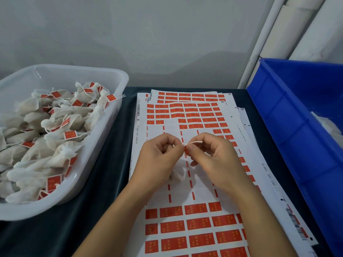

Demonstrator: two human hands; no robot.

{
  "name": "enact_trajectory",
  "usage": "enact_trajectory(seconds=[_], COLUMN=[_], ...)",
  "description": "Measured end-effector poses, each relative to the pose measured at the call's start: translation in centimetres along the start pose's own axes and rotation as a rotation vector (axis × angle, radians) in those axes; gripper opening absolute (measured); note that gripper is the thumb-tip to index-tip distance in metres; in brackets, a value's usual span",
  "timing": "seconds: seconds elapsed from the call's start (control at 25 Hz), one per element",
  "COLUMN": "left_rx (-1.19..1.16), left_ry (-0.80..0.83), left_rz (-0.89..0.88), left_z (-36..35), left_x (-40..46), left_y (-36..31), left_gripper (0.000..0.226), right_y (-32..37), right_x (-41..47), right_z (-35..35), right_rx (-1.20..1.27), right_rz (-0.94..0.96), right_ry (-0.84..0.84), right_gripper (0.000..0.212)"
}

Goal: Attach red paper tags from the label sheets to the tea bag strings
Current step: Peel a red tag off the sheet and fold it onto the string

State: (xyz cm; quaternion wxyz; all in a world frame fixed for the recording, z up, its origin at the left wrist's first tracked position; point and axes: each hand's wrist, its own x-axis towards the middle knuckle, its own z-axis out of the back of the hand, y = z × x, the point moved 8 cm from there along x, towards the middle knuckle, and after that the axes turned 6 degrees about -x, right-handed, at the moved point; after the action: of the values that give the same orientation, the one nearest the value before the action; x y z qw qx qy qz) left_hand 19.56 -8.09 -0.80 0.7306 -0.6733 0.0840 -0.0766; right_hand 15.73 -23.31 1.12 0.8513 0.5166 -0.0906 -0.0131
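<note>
**Folding a tag onto a string, mid-sheet**

Nearest lies the top label sheet (194, 229), its near rows full of red tags, on a dark table (115, 145). Over its stripped middle band both hands meet. The left hand (159, 154) has its fingers curled, thumb and forefinger pinching at the red tag (186, 150); the right hand (213, 154) pinches the same tag from the other side, and the pale string (194, 142) runs out over its fingertips. Below the left palm a tea bag (177, 173) shows, partly hidden and seemingly hanging over the sheet.

By my reading, the step in hand is closing the tag round the string. The next move calls for pressing the two sticky halves squarely together with the string caught between, then dropping the bag among the finished ones.

Farther off, more sheets (185, 98) fan out beneath the top one. At the left stands a clear tub (104, 115) heaped with tagged bags (46, 138); at the right a blue crate (297, 112), something white inside, too little seen to name.
</note>
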Motion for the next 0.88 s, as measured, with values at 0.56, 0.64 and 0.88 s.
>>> enact_trajectory(seconds=[0.56, 0.64, 0.88], left_rx=[-0.029, -0.035, -0.005], left_ry=[0.032, 0.035, 0.048], left_rz=[-0.018, -0.022, -0.047], left_z=[-0.54, -0.49, -0.52], left_x=[-0.26, -0.26, -0.2], left_y=[-0.47, -0.51, -0.55], left_gripper=[0.02, 0.02, 0.021], right_y=[0.06, 0.16, 0.27], right_x=[-0.03, -0.01, -0.08], right_z=[0.01, -0.02, 0.12], right_rx=[0.038, 0.031, 0.017], right_rz=[-0.009, -0.006, 0.004], right_ry=[-0.024, -0.028, -0.035], right_gripper=[0.012, 0.011, 0.014])
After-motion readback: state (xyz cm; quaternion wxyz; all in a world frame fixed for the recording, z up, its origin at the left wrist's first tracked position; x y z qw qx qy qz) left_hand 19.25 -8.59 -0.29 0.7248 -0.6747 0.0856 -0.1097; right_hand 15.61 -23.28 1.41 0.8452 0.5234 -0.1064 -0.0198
